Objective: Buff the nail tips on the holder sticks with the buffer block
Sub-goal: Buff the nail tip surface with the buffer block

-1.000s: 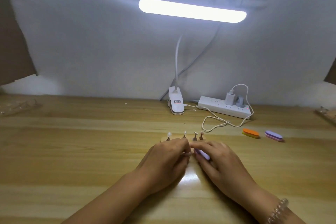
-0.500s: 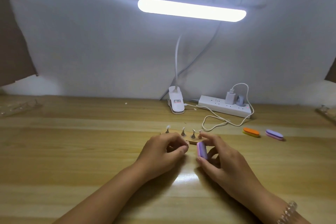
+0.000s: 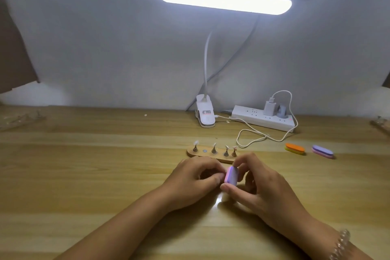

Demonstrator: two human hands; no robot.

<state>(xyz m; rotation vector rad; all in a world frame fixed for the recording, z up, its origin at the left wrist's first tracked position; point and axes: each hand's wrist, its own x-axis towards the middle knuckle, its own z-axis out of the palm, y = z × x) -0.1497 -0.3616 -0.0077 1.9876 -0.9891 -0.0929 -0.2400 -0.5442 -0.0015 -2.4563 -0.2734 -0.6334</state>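
The buffer block, lilac and pink, stands on its narrow side above the middle of the desk. The right hand pinches it, with the thumb below and the fingers curled over the top. The left hand is just beside the block, its fingers curled in and the thumb and first finger close together at the block's face. I cannot tell what they pinch, because it is hidden or too small.

Just behind the hands, toward the far edge, lies the wooden base with four holder sticks standing upright. Each carries a pale nail tip. One round spot on the base is empty, so I judge that the left hand probably holds the missing stick against the block and that the buffing of one tip is in hand.

The next move calls for short, light strokes of the block over the tip while the left fingers keep the stick from turning.

Toward the right edge lie an orange block and a purple block, near each other. At the far edge are a lamp clip and a power strip with a white cable
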